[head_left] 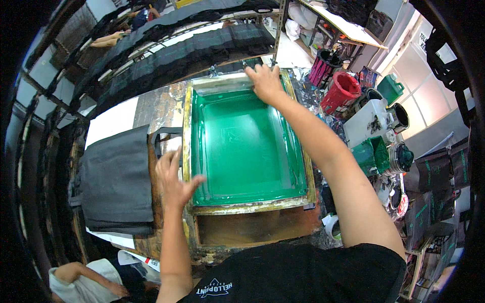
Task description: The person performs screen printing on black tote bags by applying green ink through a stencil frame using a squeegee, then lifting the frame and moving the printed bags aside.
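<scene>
Seen from the head camera, a green-meshed printing screen [246, 146] in a worn yellowish frame lies flat on a stained work table [156, 103], directly in front of the person, so both arms can span it without leaning. The right hand [266, 83] reaches across to the far end of the frame and lies palm-down, fingers spread, on the squeegee [222, 83], a long pale bar lying crosswise along the top edge of the mesh; the grip looks like a flat press over the bar rather than a closed fist, though how far the fingers curl behind it cannot be told. The left hand [174, 179] holds nothing: it is open, fingers fanned, with the thumb and fingertips touching the near left corner of the frame, a placement that seems meant to steady the screen against the table while the other arm works at the far side. Just to the left of the screen a stack of dark fabric bags [116, 179] lies flat, close enough to be reached by the left hand. On the right, well apart from the mesh, stand a red bucket [341, 91] and ink tubs [389, 156] smeared green, kept beside the working arm. Another person's arm [83, 278] shows at the lower left edge.
</scene>
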`<control>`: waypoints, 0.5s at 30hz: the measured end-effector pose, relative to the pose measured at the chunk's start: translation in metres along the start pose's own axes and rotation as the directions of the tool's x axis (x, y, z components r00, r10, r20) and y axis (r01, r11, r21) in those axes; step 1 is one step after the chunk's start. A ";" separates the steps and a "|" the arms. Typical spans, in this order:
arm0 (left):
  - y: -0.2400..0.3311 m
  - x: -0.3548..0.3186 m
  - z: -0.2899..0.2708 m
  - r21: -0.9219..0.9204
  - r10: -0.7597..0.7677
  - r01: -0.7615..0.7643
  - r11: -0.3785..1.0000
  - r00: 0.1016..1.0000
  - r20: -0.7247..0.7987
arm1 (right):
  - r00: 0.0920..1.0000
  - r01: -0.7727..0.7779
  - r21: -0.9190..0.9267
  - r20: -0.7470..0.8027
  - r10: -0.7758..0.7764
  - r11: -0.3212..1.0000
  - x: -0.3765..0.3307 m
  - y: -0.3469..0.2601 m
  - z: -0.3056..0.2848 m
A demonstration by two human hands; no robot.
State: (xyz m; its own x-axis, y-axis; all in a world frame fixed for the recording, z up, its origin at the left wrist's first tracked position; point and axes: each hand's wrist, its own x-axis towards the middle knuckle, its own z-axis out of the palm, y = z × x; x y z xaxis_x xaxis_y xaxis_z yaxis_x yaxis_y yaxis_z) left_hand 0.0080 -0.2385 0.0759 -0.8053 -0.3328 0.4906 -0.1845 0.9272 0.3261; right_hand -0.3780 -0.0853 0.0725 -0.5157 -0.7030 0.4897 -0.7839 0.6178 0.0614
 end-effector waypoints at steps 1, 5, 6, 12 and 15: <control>0.000 0.028 0.011 -0.021 0.057 -0.057 0.998 0.998 -0.010 | 1.000 0.011 -0.038 -0.022 -0.012 0.999 -0.005 0.002 0.006; 0.005 0.147 0.078 -0.023 0.142 -0.144 0.989 0.987 -0.078 | 0.998 0.064 -0.062 0.017 -0.063 0.996 -0.009 0.011 0.017; -0.002 0.171 0.092 0.122 0.201 -0.188 0.975 0.974 -0.107 | 0.993 0.086 0.000 0.076 -0.086 0.996 -0.002 0.013 0.010; -0.006 0.239 0.133 0.286 0.118 -0.168 0.944 0.976 0.185 | 0.956 -0.008 0.161 0.291 -0.040 0.987 0.009 0.053 0.000; -0.016 0.236 0.146 0.275 0.225 -0.229 0.934 0.973 0.045 | 0.961 -0.001 0.075 0.275 -0.020 0.997 0.004 0.057 0.009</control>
State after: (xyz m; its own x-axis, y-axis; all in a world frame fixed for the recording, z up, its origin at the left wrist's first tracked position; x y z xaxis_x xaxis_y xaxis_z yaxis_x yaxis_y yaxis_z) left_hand -0.2610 -0.3064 0.0687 -0.8507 -0.1073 0.5146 -0.1427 0.9893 -0.0297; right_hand -0.4283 -0.0559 0.0707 -0.5754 -0.7848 0.2303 -0.8071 0.5904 -0.0044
